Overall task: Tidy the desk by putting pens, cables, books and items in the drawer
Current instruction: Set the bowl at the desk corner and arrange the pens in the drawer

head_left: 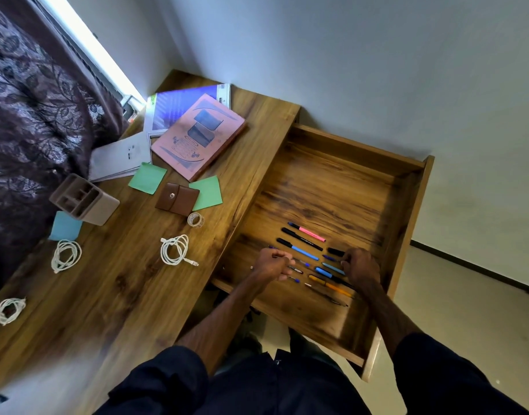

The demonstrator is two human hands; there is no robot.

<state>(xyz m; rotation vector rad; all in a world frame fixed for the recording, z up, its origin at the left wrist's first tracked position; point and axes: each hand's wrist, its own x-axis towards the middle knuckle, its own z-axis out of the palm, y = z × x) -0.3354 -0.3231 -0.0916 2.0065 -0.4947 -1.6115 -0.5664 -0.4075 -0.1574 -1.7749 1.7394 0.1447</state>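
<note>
The wooden drawer [341, 181] stands pulled out at the right of the desk [131, 289]. Several pens [305, 250] lie in rows on its floor. My left hand [273, 263] is inside the drawer with fingers curled round a few thin pens. My right hand [360, 265] reaches into the drawer too, fingertips pinching a blue pen [332, 259] near a black cap. On the desk lie a pink book [197, 136], a blue book [179, 107], and three white coiled cables [175, 250] [65, 254] [7, 310].
A grey pen holder [83, 199] lies tipped on the desk by a blue sticky note [64, 226]. Green sticky notes [146, 178], a brown wallet [176, 199], a tape roll [195, 219] and white papers [119, 157] sit nearby. Dark curtain at left.
</note>
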